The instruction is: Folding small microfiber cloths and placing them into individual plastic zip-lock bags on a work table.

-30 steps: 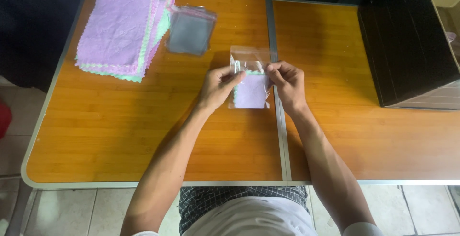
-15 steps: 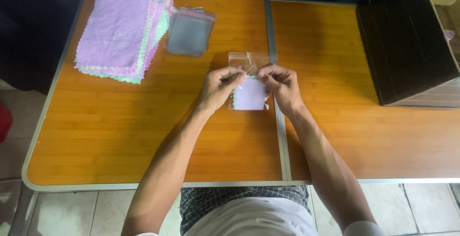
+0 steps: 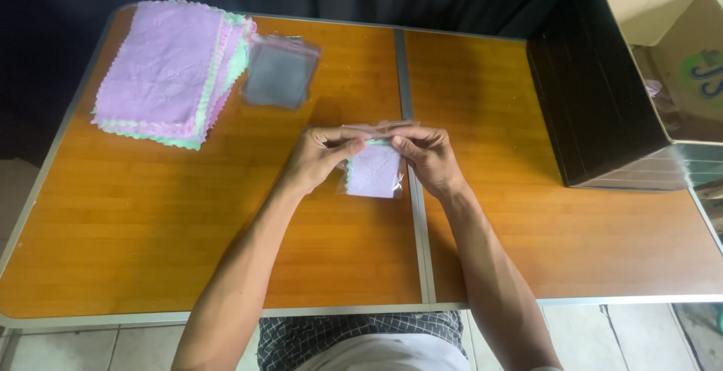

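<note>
**Both hands pinching the flap of a small clear bag at mid-table**

Left hand [image 3: 320, 158] and right hand [image 3: 428, 157] meet at the top edge of a small clear bag [image 3: 374, 171] with a folded lilac cloth [image 3: 373, 169] inside – each hand closed in a narrow fingertip pinch on the bag's flap. The bag lies just left of the metal centre seam [image 3: 413, 190] of the orange wood-look table [image 3: 188, 228], about halfway between the far and near edges.

Risks, as a judgement:
- the flap could fold down crooked or wrinkled, since the film is thin and both pinches sit close together
- the cloth could creep up toward the opening and get caught under the flap if the bag slides while being pressed
- the bag sits right next to the seam – an edge could snag there
- cannot tell if there is an adhesive strip; if so, fingers could stick to it

Packages and signs:
- stack of scallop-edged cloths [image 3: 169, 77] at the far left corner, lilac on top, green and pink edges showing below
- pile of empty clear bags [image 3: 280, 73] just right of that stack, near the far edge, looks grey and glossy, flat, rectangular
- dark open box [image 3: 602, 107] at the far right corner, black ribbed outer side
- brown cardboard box [image 3: 663, 24] beyond it, past the right edge, with a round green and blue printed mark on its side, partly cut off

2 forearms bare, the person's checked garment shows at the near edge
</note>
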